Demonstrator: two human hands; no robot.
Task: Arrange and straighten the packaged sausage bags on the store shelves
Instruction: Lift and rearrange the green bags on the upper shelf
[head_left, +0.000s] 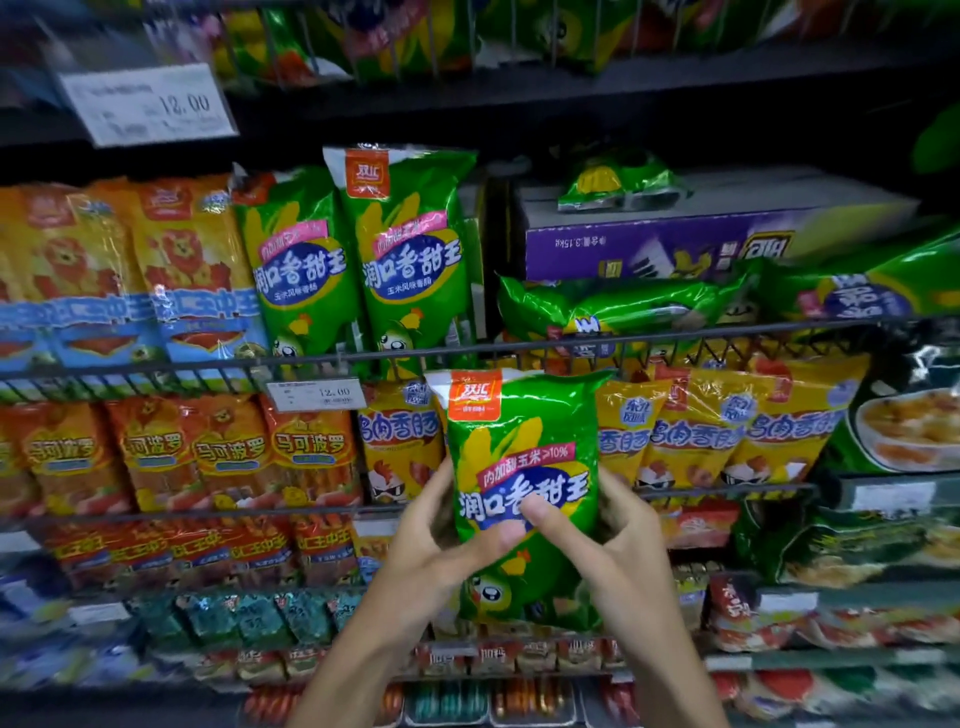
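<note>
A green sausage bag (519, 447) with a corn picture and an orange logo is upright in front of the shelves, held in both hands. My left hand (441, 535) grips its left edge, thumb across the front. Gripping the right edge is my right hand (597, 525), its thumb also on the front. Two more green bags of the same kind (400, 260) stand upright on the shelf above, behind the wire rail (208, 366). Several green bags (613, 306) lie flat and jumbled to their right.
Orange and blue sausage bags (130, 270) fill the upper shelf's left side. A purple carton (675, 249) sits behind the jumbled bags with one small green bag on top. Yellow bags (727, 426) and orange bags (208, 452) line the shelf below. A price tag (317, 396) hangs on the rail.
</note>
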